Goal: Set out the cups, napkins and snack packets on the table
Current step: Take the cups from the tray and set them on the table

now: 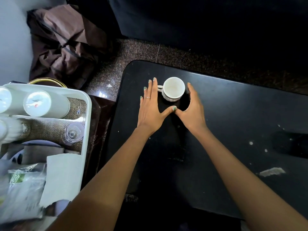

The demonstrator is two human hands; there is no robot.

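Both arms fwd, left hand [150, 108] & right hand [191, 109] flat, fingers straight, thumbs touching.

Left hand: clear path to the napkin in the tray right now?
Probably yes. The left hand lies open on the table beside the cup, holding nothing. The napkin lies on top in the tray at the left, with nothing over it.

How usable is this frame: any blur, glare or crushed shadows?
Head view: white cup and both hands, left hand and right hand, are sharp; the white tray and its contents at the left edge are motion-smeared; glare on the floor; the upper right is crushed to black.
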